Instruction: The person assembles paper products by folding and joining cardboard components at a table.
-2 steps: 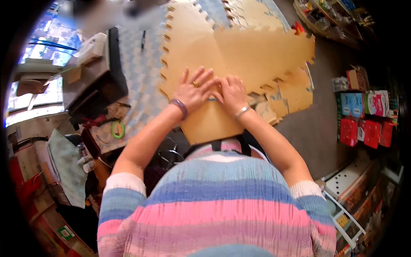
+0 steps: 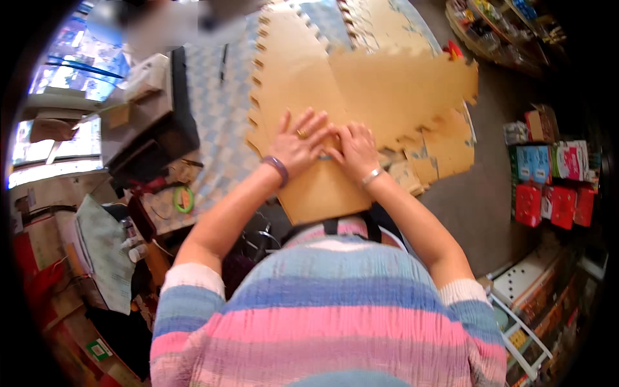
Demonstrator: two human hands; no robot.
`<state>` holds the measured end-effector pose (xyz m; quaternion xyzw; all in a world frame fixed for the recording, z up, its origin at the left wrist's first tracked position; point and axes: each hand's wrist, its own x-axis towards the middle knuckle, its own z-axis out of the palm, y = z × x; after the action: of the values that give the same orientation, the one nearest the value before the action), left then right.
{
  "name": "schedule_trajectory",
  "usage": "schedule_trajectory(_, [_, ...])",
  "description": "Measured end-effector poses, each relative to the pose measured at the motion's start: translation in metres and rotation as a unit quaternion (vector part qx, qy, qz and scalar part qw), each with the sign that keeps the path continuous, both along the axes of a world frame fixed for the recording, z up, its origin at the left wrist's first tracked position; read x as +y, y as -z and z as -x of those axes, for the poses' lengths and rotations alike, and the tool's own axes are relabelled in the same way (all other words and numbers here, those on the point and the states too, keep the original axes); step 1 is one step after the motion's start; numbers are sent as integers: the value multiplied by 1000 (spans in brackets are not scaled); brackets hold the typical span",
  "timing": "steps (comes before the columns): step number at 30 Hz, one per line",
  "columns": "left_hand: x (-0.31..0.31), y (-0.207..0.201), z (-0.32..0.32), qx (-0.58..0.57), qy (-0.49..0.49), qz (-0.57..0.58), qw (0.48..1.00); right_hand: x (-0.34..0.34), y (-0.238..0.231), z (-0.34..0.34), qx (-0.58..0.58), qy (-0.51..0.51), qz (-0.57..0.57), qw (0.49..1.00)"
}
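A large tan sheet with toothed edges point(image 2: 293, 71), like an interlocking mat tile, lies on the table and reaches toward my body. My left hand point(image 2: 298, 143) presses flat on it, fingers spread, a ring on one finger and a purple bangle at the wrist. Beside it, my right hand point(image 2: 356, 153) rests on the sheet with fingers loosely bent and thumb apart, near the left fingertips. A sliver of blue shows between the hands, too small to name. Below them, the sheet's near part point(image 2: 325, 197) overhangs toward my waist. Another toothed tan sheet point(image 2: 406, 90) spreads to the right.
Torn tan pieces point(image 2: 445, 147) lie at the table's right side. A checked cloth point(image 2: 222, 119) covers the table. To the left stand a dark box-like case point(image 2: 151, 109) and a roll of green tape point(image 2: 183, 199). Red and blue packages point(image 2: 534, 163) hang at the right.
The whole view has shifted slightly, so the sheets and hands appear a little lower and to the right. Both hands keep their places on the sheet.
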<state>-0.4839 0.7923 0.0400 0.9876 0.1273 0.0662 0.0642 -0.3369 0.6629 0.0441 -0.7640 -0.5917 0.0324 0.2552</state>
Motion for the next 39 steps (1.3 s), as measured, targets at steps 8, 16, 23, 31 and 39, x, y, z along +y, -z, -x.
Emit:
schedule_trajectory(8, [-3,-9,-1,22,5,32,999,-18,-11,-17,3,-17,12,1000])
schedule_trajectory(16, [3,-13,12,-38,17,21,999,-16,-6,-16,2,-12,13,1000])
schedule_trajectory(23, [1,-22,35,-82,-15,103,991,-23,-21,-6,49,24,-37,998])
schedule_trajectory(31, [-19,-118,30,-110,0,157,982,-23,-45,75,815,127,-90,558])
schedule_trajectory(39, [-37,-164,52,-412,24,107,905,-1,-160,-29,486,106,-385,778])
